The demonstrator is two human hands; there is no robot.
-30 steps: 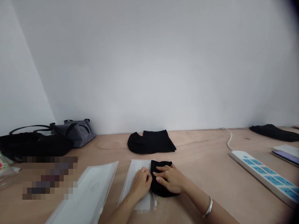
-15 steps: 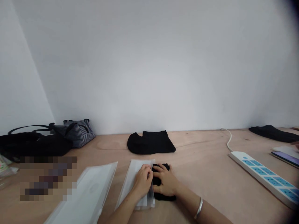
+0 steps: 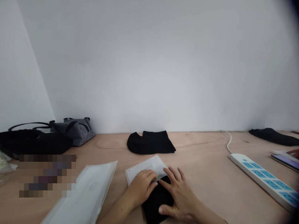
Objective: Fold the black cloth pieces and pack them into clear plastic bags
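Observation:
A small clear bag with a white insert (image 3: 149,165) lies slanted on the table, its near edge against a folded black cloth (image 3: 157,202). My left hand (image 3: 143,186) is closed in a pinch on the bag's edge beside the cloth. With fingers spread, my right hand (image 3: 178,196) rests on the right side of the black cloth, its fingertips near the bag's edge. How far the cloth reaches under the bag is hidden by my hands.
Larger clear bags (image 3: 81,193) lie at left, near a striped bag (image 3: 80,132) and a black bag (image 3: 35,143). Another black cloth (image 3: 150,142) lies behind my hands. At right are a power strip (image 3: 263,177), a phone (image 3: 286,161) and another person's hand (image 3: 294,152).
The small bag has turned clockwise, and the black cloth now lies below its near edge. My right hand has moved right and nearer, with its fingers spread wider.

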